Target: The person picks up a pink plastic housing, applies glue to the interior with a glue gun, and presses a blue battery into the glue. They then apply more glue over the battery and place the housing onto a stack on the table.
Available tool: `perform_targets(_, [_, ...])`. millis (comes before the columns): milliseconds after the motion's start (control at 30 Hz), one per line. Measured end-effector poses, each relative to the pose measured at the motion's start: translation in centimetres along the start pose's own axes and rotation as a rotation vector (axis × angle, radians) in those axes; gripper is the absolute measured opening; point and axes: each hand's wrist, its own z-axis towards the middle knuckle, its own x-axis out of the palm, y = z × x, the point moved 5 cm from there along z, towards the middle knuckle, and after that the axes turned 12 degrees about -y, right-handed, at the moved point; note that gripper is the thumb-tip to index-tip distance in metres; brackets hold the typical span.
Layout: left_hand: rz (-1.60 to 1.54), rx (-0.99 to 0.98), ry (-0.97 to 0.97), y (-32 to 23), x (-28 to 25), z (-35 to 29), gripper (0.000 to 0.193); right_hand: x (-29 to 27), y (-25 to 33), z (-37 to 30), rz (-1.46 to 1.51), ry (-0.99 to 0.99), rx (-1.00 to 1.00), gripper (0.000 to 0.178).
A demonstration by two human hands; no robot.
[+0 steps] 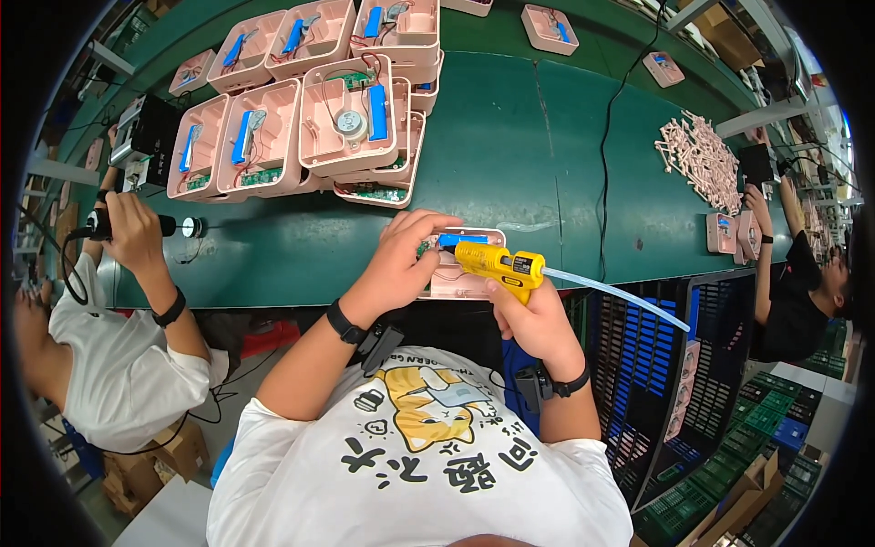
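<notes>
My right hand (538, 324) is closed round the handle of a yellow hot glue gun (497, 263). A long translucent glue stick (620, 296) trails from the gun's back end to the right. Its nozzle points left, over a small pink plastic case (456, 287) at the table's near edge. Inside that case lies a blue battery (463, 241) along the far side, with a bit of green circuit board at the left end. My left hand (401, 264) grips the left end of the case, fingers bent over it near the nozzle; its fingertips are partly hidden.
Stacked pink cases (351, 146) with batteries, wires and boards stand at the far left on the green table (492, 137). A black cable (606, 164) crosses it. Small pink parts (700, 164) are heaped right. Co-workers sit on both sides; the left one's hand (137, 232) holds a black tool.
</notes>
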Motion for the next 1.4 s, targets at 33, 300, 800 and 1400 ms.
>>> perform_targets(33, [0.007,0.007,-0.002,0.0,0.0,-0.1,0.054,0.0,0.1,-0.2,0.004,-0.012,-0.016,0.027])
perform_targets(300, [0.009,0.021,0.002,0.3,-0.3,-0.4,0.057,0.4,0.3,-0.2,0.03,-0.074,-0.05,0.029])
perform_targets(800, [0.29,0.249,0.044,-4.1,1.7,1.2,0.102,-12.7,-4.5,2.9,0.478,-0.362,-0.35,0.028])
perform_targets(1400, [0.485,-0.3,-0.893,3.3,11.4,30.6,0.088,-16.7,-6.4,7.1,0.7,-0.564,-0.483,0.03])
